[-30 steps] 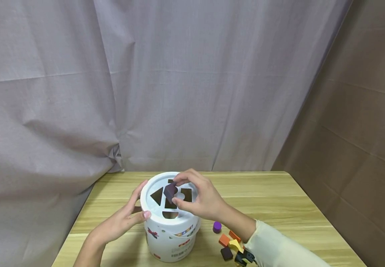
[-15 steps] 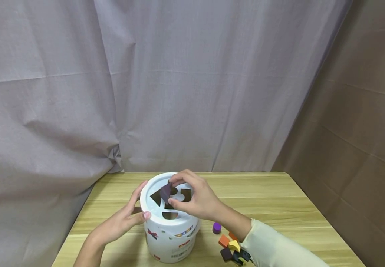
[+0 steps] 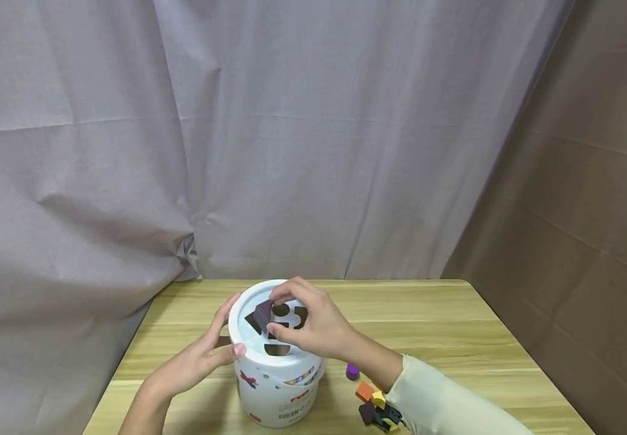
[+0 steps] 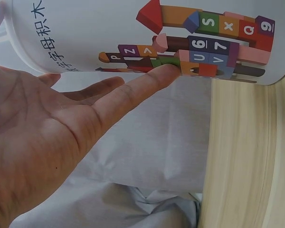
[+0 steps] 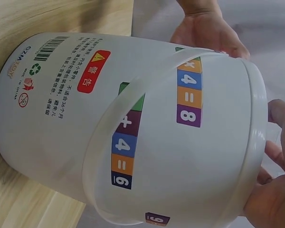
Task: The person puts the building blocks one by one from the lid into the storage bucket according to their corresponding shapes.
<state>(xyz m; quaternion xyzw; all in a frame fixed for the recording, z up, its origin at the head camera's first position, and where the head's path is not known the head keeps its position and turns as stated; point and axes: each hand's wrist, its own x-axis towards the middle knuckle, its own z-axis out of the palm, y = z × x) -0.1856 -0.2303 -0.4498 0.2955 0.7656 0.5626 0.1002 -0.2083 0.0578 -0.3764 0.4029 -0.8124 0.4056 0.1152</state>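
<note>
A white toy bucket (image 3: 270,396) with printed pictures stands on the table, its lid (image 3: 252,347) cut with several shaped holes. My left hand (image 3: 199,356) rests against the bucket's left side, thumb at the lid's front rim. In the left wrist view its long fingers (image 4: 118,102) lie fairly straight along the printed wall. Thumb and fingertips of my right hand (image 3: 316,323) pinch a dark purple block (image 3: 263,314) that looks like a triangular prism. It is tilted over the triangular hole at the lid's left, overlapping it in the head view.
Right of the bucket lie a purple cylinder (image 3: 353,371), an orange block (image 3: 365,391), a yellow arched block (image 3: 378,399) and several dark blocks (image 3: 366,414), near the right sleeve. The bucket's white handle (image 5: 109,111) hangs along its side. A grey curtain (image 3: 313,151) hangs behind the table.
My right hand has moved left across the lid with the purple block, from the middle holes to the triangular one, turning the block slightly. The left hand and bucket stay put.
</note>
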